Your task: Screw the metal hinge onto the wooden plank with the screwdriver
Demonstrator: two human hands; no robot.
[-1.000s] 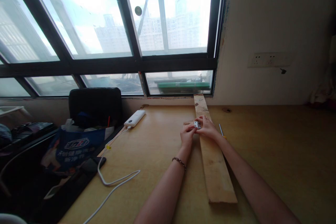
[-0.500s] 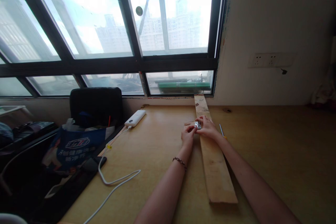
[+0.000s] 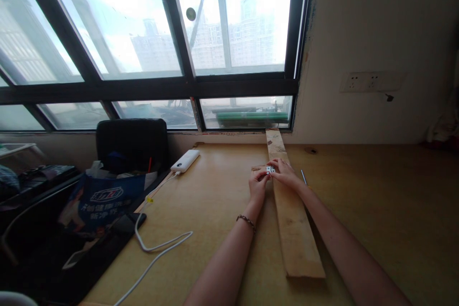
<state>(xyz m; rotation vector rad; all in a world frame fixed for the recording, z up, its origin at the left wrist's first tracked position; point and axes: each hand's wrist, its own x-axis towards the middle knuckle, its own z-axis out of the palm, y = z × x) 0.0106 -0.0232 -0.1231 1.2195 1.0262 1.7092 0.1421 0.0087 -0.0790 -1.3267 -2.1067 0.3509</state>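
Note:
A small silver metal hinge [image 3: 270,169] with holes sits between my two hands, over the long wooden plank [image 3: 297,234]. My left hand [image 3: 258,184] pinches the hinge's left side, its fingers closed. From the right, my right hand [image 3: 286,174] grips the other side with thumb and fingers, partly resting on the plank. The end of another wood piece [image 3: 256,168] pokes out left of the plank, mostly hidden by my hands. Close to my right wrist lies a thin metal-shafted tool [image 3: 303,176], probably a screwdriver; its handle is hidden behind my forearm.
On the wooden table [image 3: 215,201], a white power bank [image 3: 185,161] lies at the left edge with a white cable [image 3: 161,250] trailing toward me. A black chair [image 3: 132,146] holding a blue bag [image 3: 103,203] stands left. Behind are a window and a wall socket [image 3: 362,82].
The hinge has turned slightly in my fingers, and its face catches the light differently. Both hands stay in nearly the same place over the plank.

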